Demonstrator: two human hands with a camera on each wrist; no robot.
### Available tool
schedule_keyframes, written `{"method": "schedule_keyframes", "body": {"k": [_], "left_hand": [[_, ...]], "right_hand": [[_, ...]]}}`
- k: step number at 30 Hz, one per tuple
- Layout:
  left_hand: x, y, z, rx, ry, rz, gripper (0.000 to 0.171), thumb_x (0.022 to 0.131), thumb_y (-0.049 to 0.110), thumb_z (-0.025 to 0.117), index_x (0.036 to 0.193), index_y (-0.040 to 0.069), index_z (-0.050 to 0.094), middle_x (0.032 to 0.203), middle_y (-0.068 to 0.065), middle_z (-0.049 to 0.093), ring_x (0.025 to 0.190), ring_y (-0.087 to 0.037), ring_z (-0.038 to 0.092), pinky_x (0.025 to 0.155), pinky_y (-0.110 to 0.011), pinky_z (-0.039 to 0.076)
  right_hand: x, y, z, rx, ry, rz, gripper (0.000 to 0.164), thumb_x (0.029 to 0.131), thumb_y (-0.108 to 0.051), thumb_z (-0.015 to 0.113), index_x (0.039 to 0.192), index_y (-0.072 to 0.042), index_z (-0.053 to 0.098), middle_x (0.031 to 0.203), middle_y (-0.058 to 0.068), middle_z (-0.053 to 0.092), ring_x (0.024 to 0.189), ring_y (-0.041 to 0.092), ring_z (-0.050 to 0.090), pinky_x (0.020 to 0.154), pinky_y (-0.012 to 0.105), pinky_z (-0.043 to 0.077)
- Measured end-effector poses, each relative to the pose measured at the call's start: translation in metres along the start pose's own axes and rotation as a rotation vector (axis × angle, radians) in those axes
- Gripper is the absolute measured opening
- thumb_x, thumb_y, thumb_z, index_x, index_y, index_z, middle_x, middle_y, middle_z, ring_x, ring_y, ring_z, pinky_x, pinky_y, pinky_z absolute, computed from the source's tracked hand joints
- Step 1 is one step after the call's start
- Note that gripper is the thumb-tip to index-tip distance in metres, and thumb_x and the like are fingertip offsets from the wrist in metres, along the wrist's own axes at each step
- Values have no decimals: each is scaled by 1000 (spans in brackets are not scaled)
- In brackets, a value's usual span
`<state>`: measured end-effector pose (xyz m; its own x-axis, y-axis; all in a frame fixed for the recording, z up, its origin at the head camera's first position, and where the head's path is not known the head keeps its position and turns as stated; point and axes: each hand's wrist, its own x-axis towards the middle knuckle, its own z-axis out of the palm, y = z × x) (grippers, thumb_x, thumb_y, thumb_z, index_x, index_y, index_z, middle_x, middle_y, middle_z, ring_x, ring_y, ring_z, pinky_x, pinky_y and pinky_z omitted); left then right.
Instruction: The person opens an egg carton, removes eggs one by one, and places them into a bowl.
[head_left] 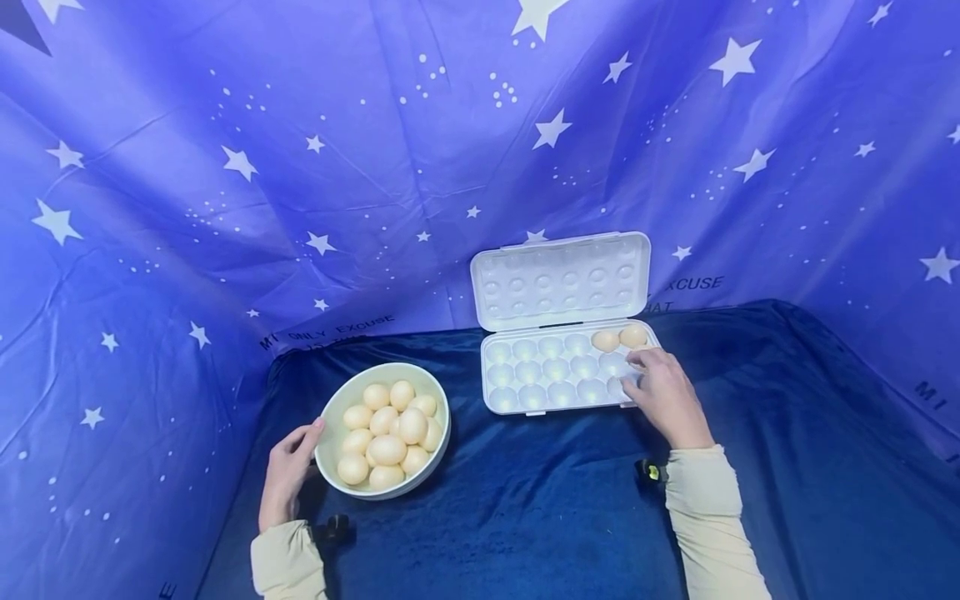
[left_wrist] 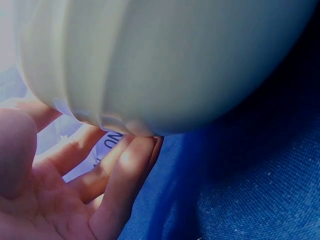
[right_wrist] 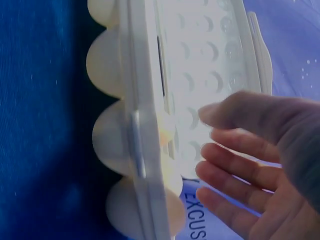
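In the head view, a pale bowl heaped with several light-brown eggs stands on the left. My left hand is at its left side. The left wrist view shows extended fingers touching the bowl's outer wall, thumb apart from them. My right hand is over the right end of a hinged egg box, its lid raised. Two eggs sit in the back right cups; the hand partly hides cups nearby. Seen from the right wrist, its fingers are spread, holding nothing.
A dark blue cloth covers the table. Behind and at both sides hangs a blue star-printed curtain, close behind the raised lid. The bowl and the egg box stand apart, with cloth between them.
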<state>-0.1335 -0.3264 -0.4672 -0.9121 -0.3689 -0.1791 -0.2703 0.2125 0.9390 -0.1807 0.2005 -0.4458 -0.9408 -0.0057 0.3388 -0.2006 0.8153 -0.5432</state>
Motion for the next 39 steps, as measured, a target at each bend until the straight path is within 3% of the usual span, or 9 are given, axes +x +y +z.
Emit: {"method": "schedule_keyframes", "body": {"k": [8,14,21,32,39], "left_hand": [[-1,0,-1,24,7,-11,57,96,47,62,121,-4,62,86,11,63,74,-3,62,66,-26,57],[0,-2,0,26,12,-9,56,96,46,63,121,-4,62,88,10,63,74,-3,62,66,-26,58],[2,-1,0,20,9,-5,54,95,48,63,118,-1,64,86,11,63,76,-3,62,67,-26,58],[2,1,-1,26,-4,-9,55,96,48,62,120,-1,63,89,11,63,76,-3,62,67,-26,58],[3,-1,-1,18,-1,-6,52,96,47,62,118,0,64,87,13,63,76,-3,63,67,-27,58]], "right_hand": [[-1,15,-2,-32,-55,78,26,84,3,67,110,9,65,113,30,59,105,47,52,92,61,41],[-2,23,-1,-48,-83,102,23,84,2,65,106,10,65,109,33,58,101,49,53,88,61,42],[-1,27,1,-34,-47,108,21,83,3,67,103,9,66,107,31,59,98,47,55,84,60,43],[-1,27,0,20,41,101,28,83,1,71,110,8,65,112,29,58,107,47,51,94,63,40],[-2,24,-6,33,21,184,41,85,-12,74,118,9,62,116,30,57,105,47,55,90,62,43]]}}
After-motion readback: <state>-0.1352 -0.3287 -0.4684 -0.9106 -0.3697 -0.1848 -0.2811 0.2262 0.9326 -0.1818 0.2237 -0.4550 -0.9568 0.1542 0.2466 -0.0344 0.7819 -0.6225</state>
